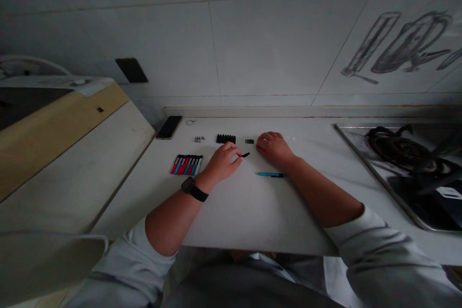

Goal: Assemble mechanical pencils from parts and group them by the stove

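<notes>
Just one black piece (246, 155), left grip (223, 161).

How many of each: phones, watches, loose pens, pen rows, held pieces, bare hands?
Phone: 1
Watch: 1
Loose pen: 1
Pen row: 1, counted as one group
Black piece held in the left hand: 1
Hands, left hand and right hand: 2
Total: 7

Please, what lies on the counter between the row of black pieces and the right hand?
In the head view, a small group of dark pieces.
</notes>
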`<state>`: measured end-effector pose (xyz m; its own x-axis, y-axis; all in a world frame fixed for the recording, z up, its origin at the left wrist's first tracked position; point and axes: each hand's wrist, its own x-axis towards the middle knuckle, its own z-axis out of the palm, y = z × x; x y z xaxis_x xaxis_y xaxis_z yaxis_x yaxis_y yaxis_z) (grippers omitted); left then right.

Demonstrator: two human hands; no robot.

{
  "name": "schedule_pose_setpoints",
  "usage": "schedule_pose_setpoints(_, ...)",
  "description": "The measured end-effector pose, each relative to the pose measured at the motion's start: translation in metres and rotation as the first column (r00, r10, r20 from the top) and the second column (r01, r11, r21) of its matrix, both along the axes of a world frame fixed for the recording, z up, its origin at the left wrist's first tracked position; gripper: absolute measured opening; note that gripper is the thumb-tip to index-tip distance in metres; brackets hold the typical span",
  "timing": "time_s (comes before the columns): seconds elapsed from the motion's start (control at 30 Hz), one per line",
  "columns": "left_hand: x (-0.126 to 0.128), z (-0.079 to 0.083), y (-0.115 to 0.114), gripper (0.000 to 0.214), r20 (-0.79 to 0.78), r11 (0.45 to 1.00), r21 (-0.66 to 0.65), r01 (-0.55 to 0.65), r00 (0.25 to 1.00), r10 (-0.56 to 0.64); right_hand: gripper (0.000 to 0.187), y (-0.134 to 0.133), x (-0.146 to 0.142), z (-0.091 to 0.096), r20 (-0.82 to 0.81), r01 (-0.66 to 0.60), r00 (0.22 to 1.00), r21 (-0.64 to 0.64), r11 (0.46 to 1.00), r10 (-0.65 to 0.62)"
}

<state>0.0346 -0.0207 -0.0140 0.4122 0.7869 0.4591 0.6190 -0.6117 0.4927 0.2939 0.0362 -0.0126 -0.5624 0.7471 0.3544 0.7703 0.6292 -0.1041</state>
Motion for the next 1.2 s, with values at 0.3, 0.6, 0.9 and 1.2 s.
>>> schedule_pose_setpoints(0.3, 0.000, 0.001, 0.000, 0.005, 0.013, 1.000, 0.003, -0.004, 1.000, 0.004, 0.019, -0.019, -0.004, 0.010, -0.101, -0.049, 0.994, -0.065, 0.997, 0.043)
schedule_pose_setpoints(0.6, 0.003, 0.006, -0.003, 0.005, 0.048, 0.999, 0.023, 0.025, 0.998, -0.026, 0.014, -0.045, -0.006, 0.015, -0.591, -0.080, 0.806, -0.164, 0.983, -0.033)
schedule_pose_setpoints(0.9, 0.004, 0.012, -0.007, 0.007, 0.056, 0.997, 0.056, 0.061, 0.996, -0.064, 0.028, -0.051, -0.019, 0.011, -0.802, -0.268, 0.555, -0.422, 0.866, -0.219)
schedule_pose_setpoints(1.2, 0.005, 0.015, -0.008, 0.007, 0.063, 0.995, 0.070, 0.074, 0.995, -0.079, 0.026, -0.051, -0.020, 0.008, -0.800, -0.295, 0.562, -0.432, 0.853, -0.211)
